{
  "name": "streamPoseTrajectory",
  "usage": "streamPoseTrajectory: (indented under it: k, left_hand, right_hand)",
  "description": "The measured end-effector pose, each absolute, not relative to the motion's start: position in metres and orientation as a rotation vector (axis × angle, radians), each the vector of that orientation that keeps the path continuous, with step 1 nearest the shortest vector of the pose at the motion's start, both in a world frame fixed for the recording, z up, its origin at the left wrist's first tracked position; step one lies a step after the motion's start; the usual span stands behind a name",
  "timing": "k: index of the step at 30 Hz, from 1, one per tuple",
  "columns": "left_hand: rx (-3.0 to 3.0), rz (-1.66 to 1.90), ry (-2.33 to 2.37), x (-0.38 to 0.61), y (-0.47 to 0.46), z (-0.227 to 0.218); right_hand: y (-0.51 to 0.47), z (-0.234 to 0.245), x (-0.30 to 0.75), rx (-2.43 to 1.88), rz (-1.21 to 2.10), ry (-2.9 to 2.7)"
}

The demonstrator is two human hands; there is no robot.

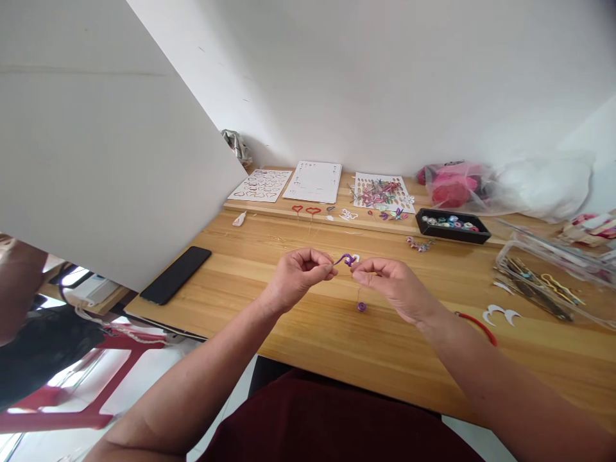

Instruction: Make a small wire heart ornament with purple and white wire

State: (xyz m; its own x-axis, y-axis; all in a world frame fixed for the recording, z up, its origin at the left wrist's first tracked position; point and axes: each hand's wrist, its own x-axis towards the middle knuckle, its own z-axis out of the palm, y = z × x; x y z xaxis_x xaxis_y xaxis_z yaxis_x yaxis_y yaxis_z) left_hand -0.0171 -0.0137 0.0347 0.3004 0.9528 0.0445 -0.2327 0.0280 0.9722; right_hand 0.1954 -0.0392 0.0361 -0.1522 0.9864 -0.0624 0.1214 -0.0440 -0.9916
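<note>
Between my two hands, above the wooden table (308, 340), is a small curled purple thread piece (347, 259) with a white bit beside it. My left hand (308, 273) is closed in a pinch on the left end of the purple strand. My right hand (385, 279) pinches at its right side, its fingertips close against the curl. Below the right fingertips a thin thread runs down to a small purple spool (361, 307), which hangs or lies near the table; I cannot tell which.
Left lies a black phone (176, 274), with a small white glue bottle (239, 219) beyond. A back ledge bears cut-out sheets (312, 181) and a black tray (452, 226) of thread spools. Right are a clear tool box (539, 282), white crescents (500, 314) and a red band (476, 326). A partition (106, 141) stands left.
</note>
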Motion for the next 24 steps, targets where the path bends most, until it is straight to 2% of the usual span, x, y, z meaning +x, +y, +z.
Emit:
streamPoseTrajectory:
  k: [9,12,14,16,18,19,24]
  left_hand:
    - [1.135,0.899,0.78,-0.028,-0.014,0.022]
    - [1.106,0.929,0.766,-0.029,-0.014,0.022]
    - [1.109,0.985,0.766,-0.029,-0.013,0.024]
    - [1.126,1.047,0.759,-0.029,-0.013,0.028]
    - [1.148,1.09,0.758,-0.028,-0.012,0.033]
    - [1.16,1.102,0.763,-0.027,-0.012,0.036]
    - [1.216,1.136,0.768,-0.02,-0.015,0.05]
  right_hand:
    - [-0.029,0.041,0.205,-1.153,1.366,-1.107]
    - [-0.024,0.031,0.212,-1.274,1.335,-1.136]
    - [-0.02,0.023,0.221,-1.461,1.207,-1.267]
    - [-0.017,0.019,0.228,-1.615,0.917,-1.425]
    - [-0.017,0.023,0.228,-1.584,0.702,-1.489]
    - [-0.019,0.027,0.224,-1.5,0.701,-1.479]
    - [-0.038,0.055,0.179,-0.999,1.334,-1.204]
